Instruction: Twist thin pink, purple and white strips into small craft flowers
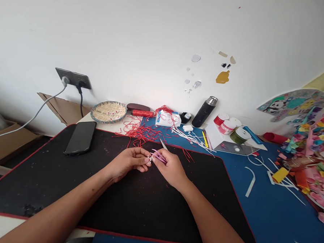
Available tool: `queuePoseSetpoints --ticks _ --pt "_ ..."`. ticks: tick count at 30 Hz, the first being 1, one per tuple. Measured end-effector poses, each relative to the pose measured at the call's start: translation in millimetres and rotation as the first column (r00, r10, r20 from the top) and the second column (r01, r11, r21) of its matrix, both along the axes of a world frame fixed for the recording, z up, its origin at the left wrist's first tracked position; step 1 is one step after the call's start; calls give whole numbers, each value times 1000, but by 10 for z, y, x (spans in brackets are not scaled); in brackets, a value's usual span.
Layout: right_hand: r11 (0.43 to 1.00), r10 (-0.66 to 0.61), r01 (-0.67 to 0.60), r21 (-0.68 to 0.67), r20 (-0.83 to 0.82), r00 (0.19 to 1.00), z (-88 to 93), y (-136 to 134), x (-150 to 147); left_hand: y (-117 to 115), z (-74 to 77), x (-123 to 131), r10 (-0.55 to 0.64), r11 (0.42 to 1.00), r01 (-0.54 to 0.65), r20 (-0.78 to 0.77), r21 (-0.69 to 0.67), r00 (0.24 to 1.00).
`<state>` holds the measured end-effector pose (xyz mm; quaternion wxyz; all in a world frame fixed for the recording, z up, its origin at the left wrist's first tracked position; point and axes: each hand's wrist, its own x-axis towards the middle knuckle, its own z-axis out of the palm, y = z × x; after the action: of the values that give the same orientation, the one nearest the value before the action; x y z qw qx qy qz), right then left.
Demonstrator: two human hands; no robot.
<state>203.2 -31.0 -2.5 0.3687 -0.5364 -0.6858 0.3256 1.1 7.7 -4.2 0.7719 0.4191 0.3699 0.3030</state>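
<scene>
Over the black desk mat (66, 181) my two hands meet at the middle. My left hand (128, 163) is closed in a pinch on a small white piece with thin strands (149, 159). My right hand (170, 167) is closed around pink strips (160, 156) and a thin metal tool whose tip (163, 144) points up and away. A heap of red cord pieces (143, 131) lies just beyond my hands at the mat's far edge.
A black phone (81, 137) lies at the mat's left. Along the wall stand a woven basket (108, 111), a red cord spool (143, 113), a black flask (204, 111), tape rolls (232, 127) and white ties (191, 137). Coloured paper scraps (312, 154) crowd the right.
</scene>
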Motion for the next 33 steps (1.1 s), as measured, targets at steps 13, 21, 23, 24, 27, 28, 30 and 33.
queuePoseSetpoints --ticks 13,21,23,24,27,28,30,33 --pt "1000 16 -16 7 36 999 -19 5 2 -5 -3 -16 -10 999 11 -26 37 1000" --pt "997 7 -13 73 90 996 -48 -2 5 -7 -8 -2 -1 999 2 -26 49 1000" --pt "996 2 -11 92 105 994 -49 -11 6 -8 -9 -3 -2 999 4 -30 48 1000" --pt "995 -2 -10 100 113 994 -49 -16 7 -8 -9 -3 -4 999 5 -33 48 999" --pt "993 -11 -6 119 137 990 -49 -24 5 -13 -6 -3 -2 999 4 -40 51 999" --pt "993 -12 -5 121 140 990 -50 -25 4 -16 -4 -1 2 999 0 -40 52 999" --pt "994 -8 -5 112 121 993 -50 -20 1 -21 1 4 16 998 -13 -37 58 999" --pt "997 -13 10 80 43 999 -35 -6 -1 -28 8 10 38 996 -36 -25 85 999"
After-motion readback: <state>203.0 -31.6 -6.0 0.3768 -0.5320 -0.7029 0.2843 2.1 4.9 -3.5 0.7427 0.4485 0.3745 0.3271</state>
